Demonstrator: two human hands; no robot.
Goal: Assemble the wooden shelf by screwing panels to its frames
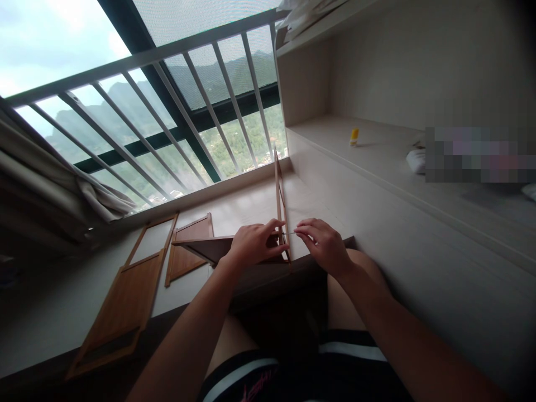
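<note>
My left hand (254, 243) is closed around the joint of an upright wooden frame (278, 192) and a dark brown wooden board (201, 245) that reaches out to the left. Fingertips of my right hand (321, 243) pinch a thin metal rod (288, 233); it points left and meets the frame's upright between my hands. Whether it is a hex key or another tool, I cannot tell. Part of the joint is hidden behind my left fingers. Left of the board lie a small brown wooden panel (190, 250) and a longer wooden frame with a panel (136, 285).
The work rests on a pale window ledge (247, 198) below a metal railing (159, 56). A pale cabinet wall (377, 218) stands close on the right, with a small yellow bottle (354, 137) on its shelf. A curtain (54, 173) hangs at left.
</note>
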